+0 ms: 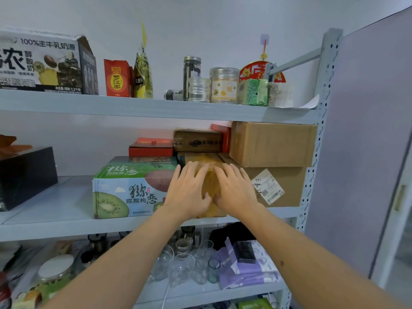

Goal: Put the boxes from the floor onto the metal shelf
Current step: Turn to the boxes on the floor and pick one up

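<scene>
Head view: both hands' straight fingers [201, 172] press taped box [209, 162] on metal shelf [66, 219].

We have both bare forearms stretched forward and upward, converging toward the middle of the view. Our left hand [188, 192] and right hand [235, 190] lie side by side, palms facing away from us, fingers straight and slightly spread, pressed flat forward. The thumbs point inward and nearly meet, our wrists bent back a little.
</scene>
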